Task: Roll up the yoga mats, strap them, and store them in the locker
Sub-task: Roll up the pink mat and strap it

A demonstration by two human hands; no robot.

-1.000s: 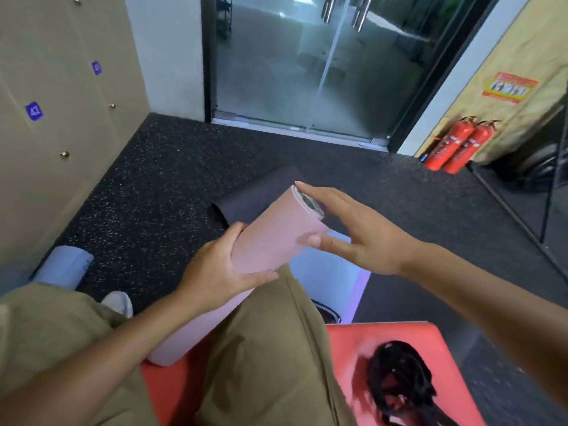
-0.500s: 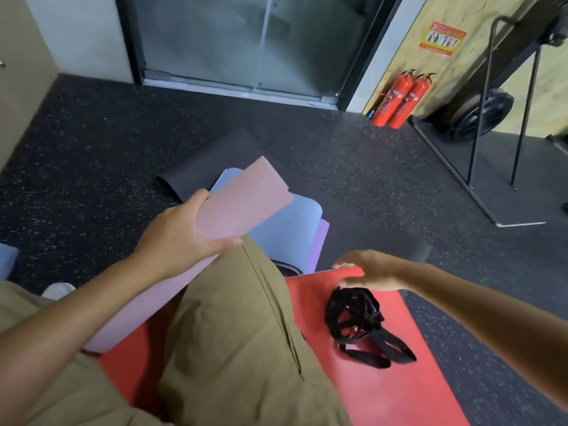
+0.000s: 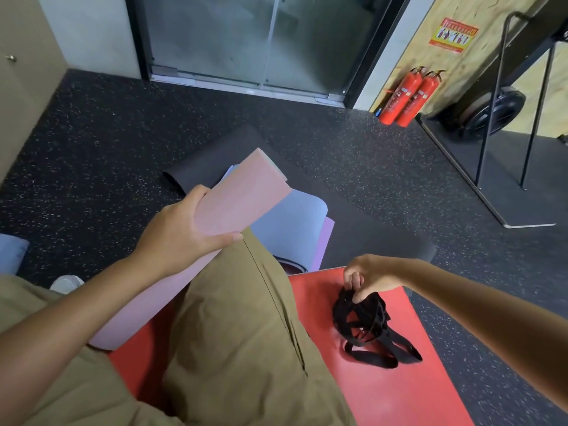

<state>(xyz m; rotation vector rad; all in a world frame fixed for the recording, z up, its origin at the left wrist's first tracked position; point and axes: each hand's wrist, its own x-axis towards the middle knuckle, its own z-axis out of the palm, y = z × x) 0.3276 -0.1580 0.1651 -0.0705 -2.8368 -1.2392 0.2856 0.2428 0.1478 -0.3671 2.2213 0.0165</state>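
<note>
Fingers (image 3: 353, 282) of the right hand (image 3: 370, 273) pinch a tangled bundle of black straps (image 3: 367, 325) lying on the smooth red mat (image 3: 384, 392), while the left hand (image 3: 181, 232) curls round a rolled, matte pink mat (image 3: 233, 201) propped across the lap, above blue (image 3: 292, 229) and black mats (image 3: 233, 149) on the speckled rubber floor (image 3: 92, 142).

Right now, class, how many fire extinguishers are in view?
2: one red fire extinguisher and a second, touching side by side, leaning against the wall right of the glass door.
</note>
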